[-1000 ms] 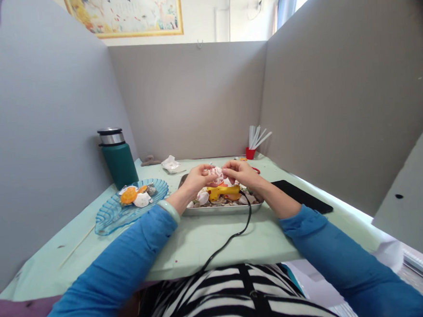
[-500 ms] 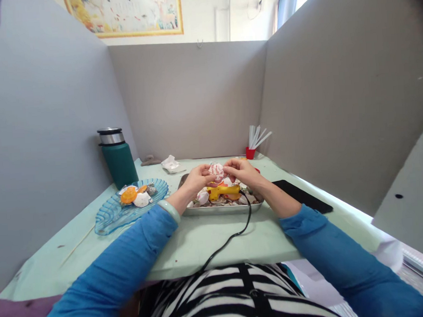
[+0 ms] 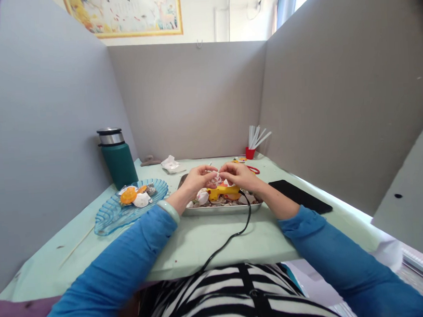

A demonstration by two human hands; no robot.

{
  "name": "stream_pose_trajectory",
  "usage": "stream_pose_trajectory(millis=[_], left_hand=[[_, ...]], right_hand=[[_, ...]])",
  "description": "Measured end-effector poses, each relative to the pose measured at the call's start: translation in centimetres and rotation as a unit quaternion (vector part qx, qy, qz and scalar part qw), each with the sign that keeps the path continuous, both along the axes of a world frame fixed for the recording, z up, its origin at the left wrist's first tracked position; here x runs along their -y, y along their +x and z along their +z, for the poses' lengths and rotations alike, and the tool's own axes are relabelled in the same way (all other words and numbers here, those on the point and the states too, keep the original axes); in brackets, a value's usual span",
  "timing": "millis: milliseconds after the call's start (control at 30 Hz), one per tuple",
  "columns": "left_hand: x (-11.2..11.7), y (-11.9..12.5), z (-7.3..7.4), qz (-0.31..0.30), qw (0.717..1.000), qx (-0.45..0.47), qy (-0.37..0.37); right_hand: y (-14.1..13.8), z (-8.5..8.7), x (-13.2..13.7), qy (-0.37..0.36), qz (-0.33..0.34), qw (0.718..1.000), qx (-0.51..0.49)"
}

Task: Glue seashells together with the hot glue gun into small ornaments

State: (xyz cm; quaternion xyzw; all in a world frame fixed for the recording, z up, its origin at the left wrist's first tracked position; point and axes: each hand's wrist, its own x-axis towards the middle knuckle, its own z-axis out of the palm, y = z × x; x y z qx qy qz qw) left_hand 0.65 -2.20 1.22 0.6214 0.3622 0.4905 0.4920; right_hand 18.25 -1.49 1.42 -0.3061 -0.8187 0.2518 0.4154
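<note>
My left hand (image 3: 199, 178) and my right hand (image 3: 241, 176) meet above a metal tray (image 3: 220, 210). Between their fingertips they hold a white-and-red patterned seashell (image 3: 216, 179), partly covered by the fingers. Both hands are closed in a pinch, thumbs and fingers close together. Just below them, a yellow glue gun (image 3: 224, 192) lies across the tray, and its black cord (image 3: 234, 235) runs towards me over the table edge. Shells and small pebbles fill the tray around the gun.
On the left, a blue glass dish (image 3: 110, 218) holds orange and white shells; a green bottle (image 3: 119, 162) stands behind it. A thin stick (image 3: 76, 246) lies in front. Red-handled scissors (image 3: 253, 169), a red cup of white glue sticks (image 3: 250, 153) and a black slab (image 3: 301, 195) are rightward.
My fingers have shifted and the shell has turned, showing less of its face. My right hand has moved slightly lower and left, uncovering the red scissor handle.
</note>
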Motion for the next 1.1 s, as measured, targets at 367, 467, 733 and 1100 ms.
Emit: stream_pose_trajectory(millis=[367, 467, 733, 1100], left_hand=[[-0.01, 0.16, -0.03, 0.035, 0.999, 0.006, 0.012], [-0.04, 0.20, 0.02, 0.026, 0.999, 0.008, 0.019], [-0.37, 0.05, -0.18, 0.033, 0.999, 0.029, 0.031], [-0.28, 0.00, -0.09, 0.018, 0.999, 0.002, 0.050]], right_hand=[[0.00, -0.27, -0.32, 0.065, -0.015, 0.997, 0.031], [0.01, -0.31, -0.37, 0.068, -0.014, 0.997, 0.029], [0.07, -0.28, -0.41, 0.087, -0.039, 0.995, 0.019], [-0.10, -0.01, 0.16, 0.084, -0.036, 0.995, 0.032]])
